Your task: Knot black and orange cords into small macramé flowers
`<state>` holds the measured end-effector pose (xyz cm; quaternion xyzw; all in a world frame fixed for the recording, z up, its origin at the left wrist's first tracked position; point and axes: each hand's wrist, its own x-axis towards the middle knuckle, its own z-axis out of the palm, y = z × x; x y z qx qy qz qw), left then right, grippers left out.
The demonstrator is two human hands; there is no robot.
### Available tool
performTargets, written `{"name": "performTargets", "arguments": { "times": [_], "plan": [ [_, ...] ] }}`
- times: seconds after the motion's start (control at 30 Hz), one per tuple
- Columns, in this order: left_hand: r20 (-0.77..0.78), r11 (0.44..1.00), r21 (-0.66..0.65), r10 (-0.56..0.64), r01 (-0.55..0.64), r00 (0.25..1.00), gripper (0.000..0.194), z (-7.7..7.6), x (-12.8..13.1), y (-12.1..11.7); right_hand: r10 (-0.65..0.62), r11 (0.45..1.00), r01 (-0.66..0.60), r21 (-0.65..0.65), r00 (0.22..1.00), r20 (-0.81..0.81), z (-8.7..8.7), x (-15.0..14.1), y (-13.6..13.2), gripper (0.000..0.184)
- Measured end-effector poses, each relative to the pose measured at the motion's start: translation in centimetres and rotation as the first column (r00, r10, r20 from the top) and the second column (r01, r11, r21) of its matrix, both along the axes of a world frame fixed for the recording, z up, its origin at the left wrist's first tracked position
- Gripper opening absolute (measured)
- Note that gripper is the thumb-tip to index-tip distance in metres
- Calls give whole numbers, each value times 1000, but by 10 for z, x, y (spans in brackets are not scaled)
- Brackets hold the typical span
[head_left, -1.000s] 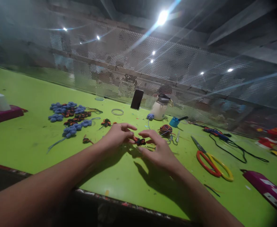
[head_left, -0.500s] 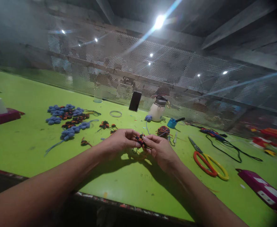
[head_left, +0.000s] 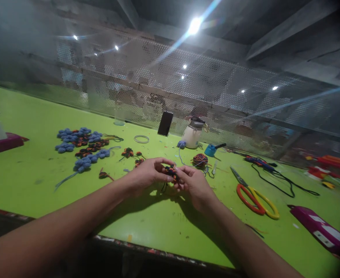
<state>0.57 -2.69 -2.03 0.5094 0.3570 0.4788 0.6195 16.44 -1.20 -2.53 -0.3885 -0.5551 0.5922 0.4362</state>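
Note:
A small crocheted flower [head_left: 171, 171] in black and orange yarn is held between both hands above the near middle of the table. My left hand [head_left: 149, 172] pinches its left side between thumb and fingers. On the other side, the fingertips of my right hand [head_left: 193, 183] close on the flower, and a dark yarn tail hangs below it. Similar dark flowers [head_left: 127, 153] lie just beyond my left hand. A ball of multicoloured yarn [head_left: 200, 160] rests past my right hand. Blue crocheted flowers [head_left: 83, 163] are grouped with more dark ones at the left.
Scissors [head_left: 254, 199] with orange and yellow handles lie right of my hands, near a purple power strip [head_left: 322, 231]. Farther back stand a phone [head_left: 165, 123], a pale bottle [head_left: 192, 134] and a blue container [head_left: 210, 150]. Dark cords [head_left: 277, 178] trail at the right.
My hands have come together, and my right hand has gone from open fingers near the flower to gripping it. The flower has turned between my fingers. The view has shifted slightly.

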Motion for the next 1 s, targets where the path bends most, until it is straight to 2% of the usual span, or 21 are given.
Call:
{"name": "performTargets", "arguments": {
  "times": [0.13,0.3,0.4,0.5,0.57,0.6,0.63,0.67,0.73,0.8,0.83,0.9,1.0],
  "plan": [
    [60,998,-28,53,-51,997,39,3,-2,0,45,998,-47,45,998,31,1,-1,-2,34],
    [201,997,-67,-16,30,980,44,4,-3,-2,86,996,-87,-6,995,-53,6,-1,-7,31],
    [205,995,-93,-16,35,979,46,5,-1,-3,126,990,-131,-49,987,-97,5,-1,-7,29],
    [139,989,-147,36,-15,990,46,6,0,-4,130,986,-134,-95,991,-41,-1,0,-3,26],
    [91,981,-184,74,-56,993,45,7,0,-3,64,998,-63,-11,995,76,-3,1,0,20],
    [77,978,-195,89,-73,993,43,7,0,-3,4,995,-18,95,990,140,-2,2,1,15],
    [72,977,-195,99,-83,992,42,7,0,-2,-65,971,17,240,979,193,0,4,1,12],
    [73,978,-188,105,-90,992,39,7,0,-2,-126,916,23,400,965,231,3,6,1,11],
    [84,982,-165,103,-88,991,32,8,0,-1,-179,743,-68,666,938,296,11,11,0,18],
    [99,988,-143,69,-55,993,24,8,0,-1,-142,582,-251,773,905,401,17,15,-2,27],
    [97,990,-138,42,-28,994,23,9,0,-2,-114,533,-337,776,880,461,20,17,-2,31],
    [68,990,-134,-26,35,997,23,10,0,-3,-82,497,-443,746,832,548,23,19,-3,33],
    [37,987,-133,-82,87,996,30,14,0,-5,-91,513,-459,725,811,578,27,21,-4,27]
  ]
}}
